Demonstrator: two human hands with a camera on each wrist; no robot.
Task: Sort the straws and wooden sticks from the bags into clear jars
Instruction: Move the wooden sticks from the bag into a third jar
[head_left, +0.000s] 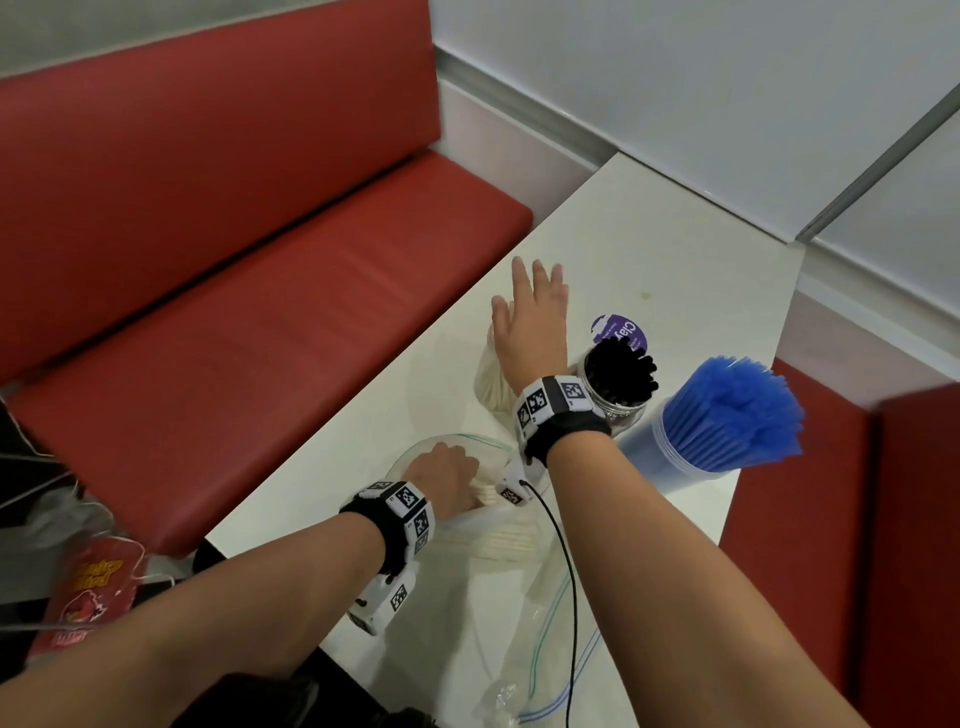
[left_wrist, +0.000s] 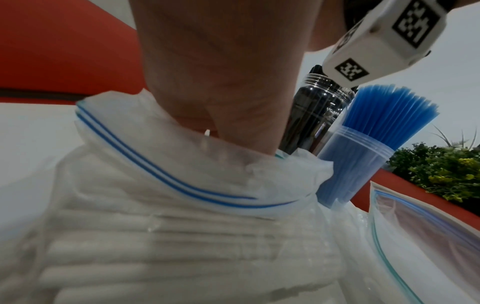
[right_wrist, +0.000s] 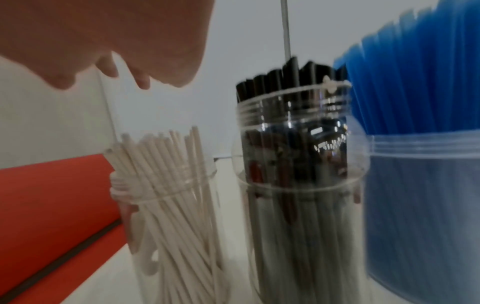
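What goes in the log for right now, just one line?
left hand: inside zip bag, on white sticks | right hand: open above white-stick jar | black, blue jars filled

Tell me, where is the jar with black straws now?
In the head view, the jar with black straws stands on the white table, between the white-stick jar and the blue-straw jar.

Bare forearms, no sleeves. Black wristband (head_left: 387, 525) on the left wrist, another black wristband (head_left: 563, 426) on the right, each ringed with white blocks bearing black square-code markers. Thin black cable (head_left: 569, 597) trailing from the right one.
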